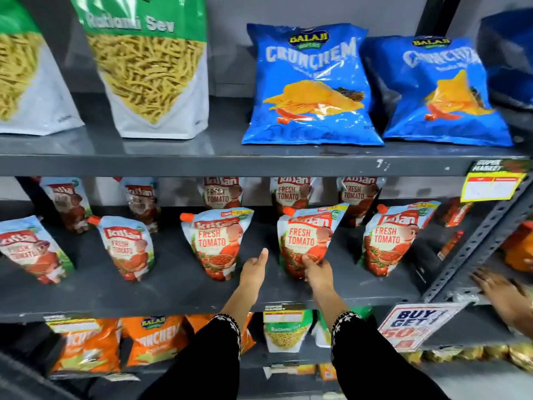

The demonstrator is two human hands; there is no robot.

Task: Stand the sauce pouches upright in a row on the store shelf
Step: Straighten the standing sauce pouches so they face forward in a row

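Five tomato sauce pouches stand in a front row on the middle shelf (173,287). The right hand (318,271) pinches the fourth pouch (305,241) low down. The left hand (255,268) hovers open beside it. A careless nudge could topple the top-heavy pouch.

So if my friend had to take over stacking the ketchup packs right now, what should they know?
Left hand: open and empty, hovering between two front pouches.
Right hand: fingertips touching the bottom of the fourth front pouch; no clear grip.
Middle shelf: five front pouches stand in a row, roughly upright, some leaning back. A second row stands behind them.
A third hand, someone else's, rests at the right shelf edge.
Left to do: steady that fourth pouch, then straighten the leaning leftmost pouch.
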